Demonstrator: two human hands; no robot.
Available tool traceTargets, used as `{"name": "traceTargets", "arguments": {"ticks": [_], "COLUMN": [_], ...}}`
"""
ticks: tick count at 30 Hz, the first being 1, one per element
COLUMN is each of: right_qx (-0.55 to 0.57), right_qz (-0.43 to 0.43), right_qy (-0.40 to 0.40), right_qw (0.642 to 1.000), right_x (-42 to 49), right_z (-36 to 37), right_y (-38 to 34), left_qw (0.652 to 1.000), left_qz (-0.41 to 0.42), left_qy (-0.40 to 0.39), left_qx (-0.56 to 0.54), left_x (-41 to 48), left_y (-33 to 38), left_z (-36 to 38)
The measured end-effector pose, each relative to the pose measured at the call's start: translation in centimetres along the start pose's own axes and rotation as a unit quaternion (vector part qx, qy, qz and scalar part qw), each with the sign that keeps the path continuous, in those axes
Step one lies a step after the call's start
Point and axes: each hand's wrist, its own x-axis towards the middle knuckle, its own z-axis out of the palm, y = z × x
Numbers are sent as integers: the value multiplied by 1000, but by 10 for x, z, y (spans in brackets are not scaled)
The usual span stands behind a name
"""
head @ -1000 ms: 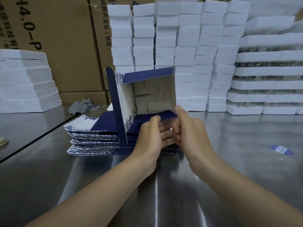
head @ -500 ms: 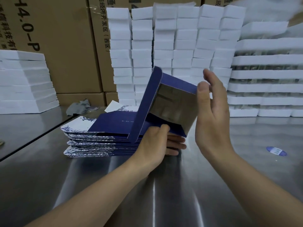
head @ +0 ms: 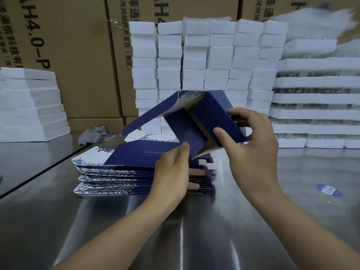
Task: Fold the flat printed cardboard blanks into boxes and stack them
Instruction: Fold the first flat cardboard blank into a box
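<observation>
1. Step in hand, as I judge it: one blank is being squared up into a box. No finished printed box shows anywhere, so stacking is not yet begun.
2. The left hand is nearest, over the middle of the counter. Its thumb presses the near face of the lowest blue panel and its fingers curl beneath, seemingly pinching that panel.
3. The right hand is just beyond and higher. Its thumb lies flat on the outer blue side wall while the fingers wrap over that wall's far edge, a firm grip.
4. The half-folded box hangs between both hands, tilted, above the right end of the stack of flat blanks. Its brown inside faces the camera, and one long flap juts free toward the counter's left edge.
5. The next move likely calls for bringing the walls square, then tucking the loose flap in. The left hand has to hold the base panel steady while the right turns the wall, or the creases may spring open.
6. The stack rests on the counter near its left edge.
7. Along the far edge stand columns of white foam blocks, with brown cartons behind.
</observation>
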Motion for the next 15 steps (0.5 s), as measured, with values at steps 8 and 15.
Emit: {"name": "traceTargets", "arguments": {"ticks": [8,15], "right_qx": [210,209], "right_qz": [265,332], "right_qy": [15,-129], "right_qw": [941,911], "right_x": [-13,-20], "right_z": [15,22], "right_y": [2,2], "left_qw": [986,988], "left_qz": [56,132], "left_qy": [8,54], "left_qx": [-159,-60], "left_x": [-2,12], "left_y": [10,14], "left_z": [-2,-17]}}
